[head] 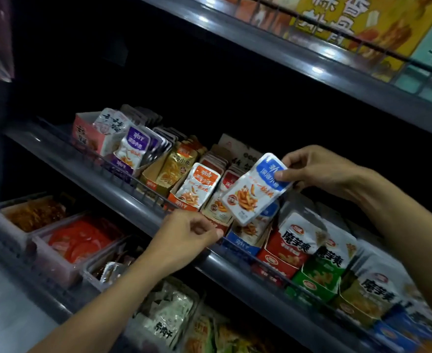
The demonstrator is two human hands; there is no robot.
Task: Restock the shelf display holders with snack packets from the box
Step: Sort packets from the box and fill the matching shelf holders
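Running across the dim display, the grey metal middle shelf (123, 197) carries the blue cardboard holder (240, 244). Above that holder, the right hand (319, 171) pinches the blue-and-white foil snack packet (254, 191). Left of it, the left hand (184, 240) curls loosely, holding nothing.

Rear of middle shelf (123, 186) lost in darkness; packet rows fade out behind front holders. Blue-topped packet (254, 189) covers most of blue holder (240, 244) below it. Left hand (184, 240) fingertips curl out of sight at shelf rail. Top-shelf boxes (362, 24) blurred, cut by upper edge. Bottom-right packets (401, 332) smeared, print unreadable.
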